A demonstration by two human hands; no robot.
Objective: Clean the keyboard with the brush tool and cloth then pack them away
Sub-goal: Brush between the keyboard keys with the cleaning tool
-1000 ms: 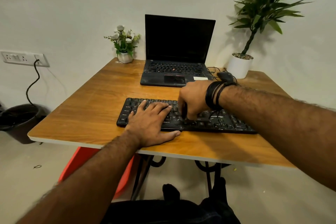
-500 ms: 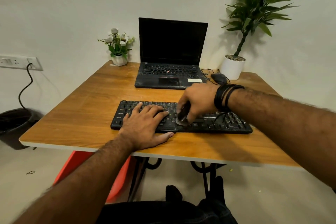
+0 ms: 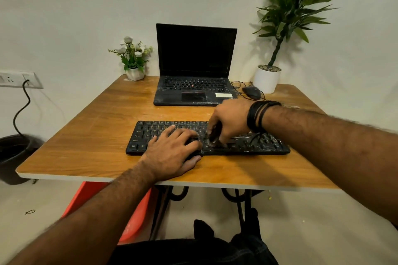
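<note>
A black keyboard (image 3: 258, 146) lies across the near half of the wooden table (image 3: 97, 135), with pale dust specks on its right keys. My left hand (image 3: 172, 153) rests flat on its left-centre keys, fingers spread, thumb on the table in front. My right hand (image 3: 230, 120) hovers over the middle of the keyboard and grips a small dark brush tool (image 3: 214, 134), its tip touching the keys near the bottom row. No cloth is visible.
An open black laptop (image 3: 193, 84) stands behind the keyboard. A wired mouse (image 3: 251, 92) and a white potted plant (image 3: 267, 78) sit at the back right, a small flower pot (image 3: 135, 73) at the back left. A black bin (image 3: 13, 155) stands on the floor at the left.
My right hand has drawn the brush tool slightly toward the keyboard's front rows. My left hand stays pressed on the keys. The camera has tilted a little.
</note>
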